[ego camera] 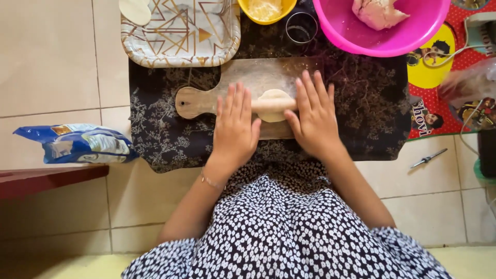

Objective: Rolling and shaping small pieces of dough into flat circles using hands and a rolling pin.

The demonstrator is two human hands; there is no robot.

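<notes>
Small dough disc [274,98] lay on the wooden paddle board [232,82], under a rolling pin [274,105]. Left hand [235,126] and right hand [312,116] pressed flat on the pin's ends, fingers spread, gripping nothing. Board sat on dark floral cloth [361,103] on tiled floor. Pink bowl [413,36] with dough, patterned tray [181,31], blue bag [77,143] nearby.

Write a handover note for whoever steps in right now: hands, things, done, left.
Left hand: flat, palm down on the rolling pin.
Right hand: flat on the pin's other end.
Pin lies across a small dough disc on the wooden board, which sits on a dark cloth.
Done: one flat round on the patterned tray.
Left: disc not yet thin; dough lump waits in the pink bowl.
</notes>
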